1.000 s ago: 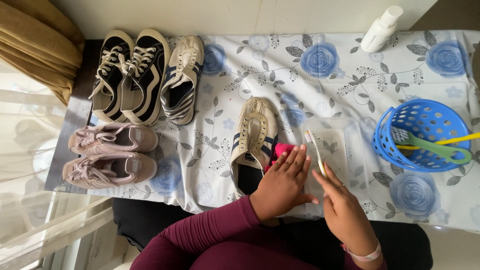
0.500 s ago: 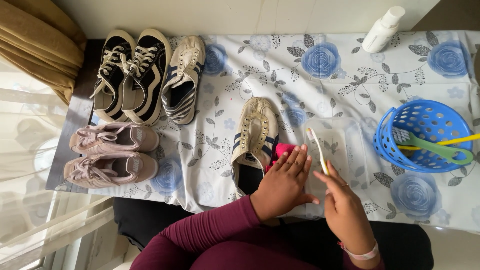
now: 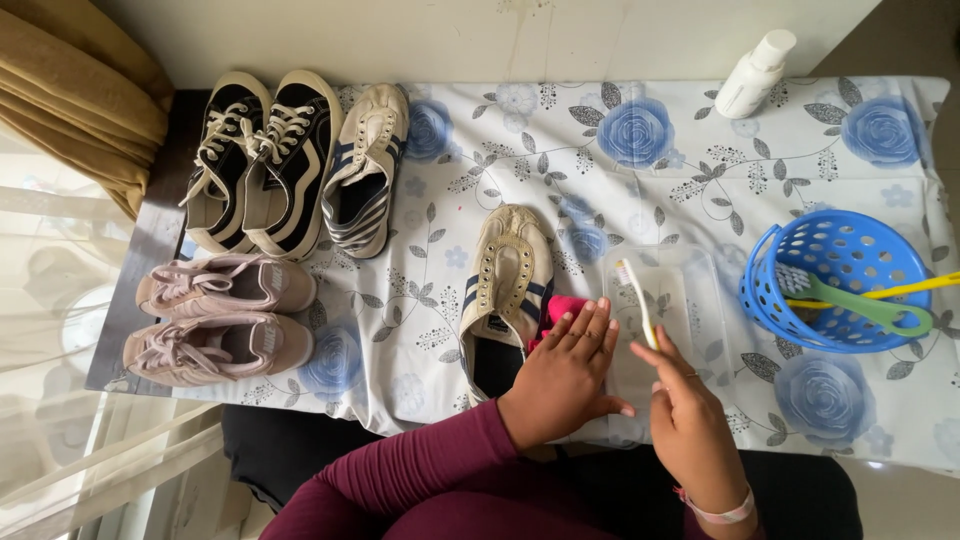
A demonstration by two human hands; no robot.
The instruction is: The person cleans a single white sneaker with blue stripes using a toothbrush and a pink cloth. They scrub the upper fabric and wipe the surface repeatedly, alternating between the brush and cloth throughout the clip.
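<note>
My left hand [image 3: 566, 375] rests flat, fingers together, on a pink cloth [image 3: 560, 308] beside a laceless cream shoe [image 3: 505, 290] with dark stripes. My right hand [image 3: 688, 420] grips a white toothbrush [image 3: 636, 300] by its handle, bristle end pointing away, over a clear plastic tray [image 3: 690, 300]. Both hands sit at the table's near edge on a blue-rose floral tablecloth [image 3: 620, 150].
A pair of black sneakers [image 3: 262, 160], a matching striped cream shoe [image 3: 363, 165] and a pair of pink sneakers [image 3: 222, 318] line the left end. A blue basket [image 3: 840, 280] with brushes stands right. A white bottle [image 3: 755, 73] stands at the back. A curtain [image 3: 70, 90] hangs left.
</note>
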